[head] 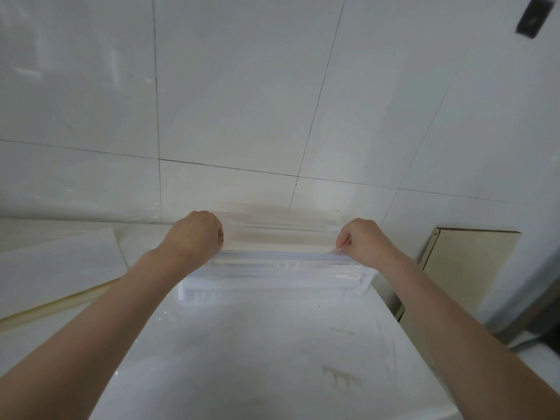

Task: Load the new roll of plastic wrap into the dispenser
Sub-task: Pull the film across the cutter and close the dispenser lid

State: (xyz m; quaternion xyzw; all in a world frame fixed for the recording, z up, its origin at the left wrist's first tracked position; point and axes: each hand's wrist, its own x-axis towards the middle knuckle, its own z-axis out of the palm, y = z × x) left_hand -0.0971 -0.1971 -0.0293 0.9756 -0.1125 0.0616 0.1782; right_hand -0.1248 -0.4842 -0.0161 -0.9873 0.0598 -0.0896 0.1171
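A white plastic wrap dispenser [275, 277] lies across the far end of a white table top [242, 344], close to the tiled wall. A sheet of clear plastic wrap [278, 237] is stretched upward from it, blurred and see-through. My left hand [197, 233] pinches the sheet's left edge with curled fingers. My right hand [362, 241] pinches the right edge the same way. The roll inside the dispenser is hard to make out behind the film.
A white board [57, 268] lies flat at the left on a lower surface. A beige panel [466, 268] leans against the wall at the right. The white tiled wall [242, 101] stands right behind the dispenser. A dark object [535, 16] hangs at the top right.
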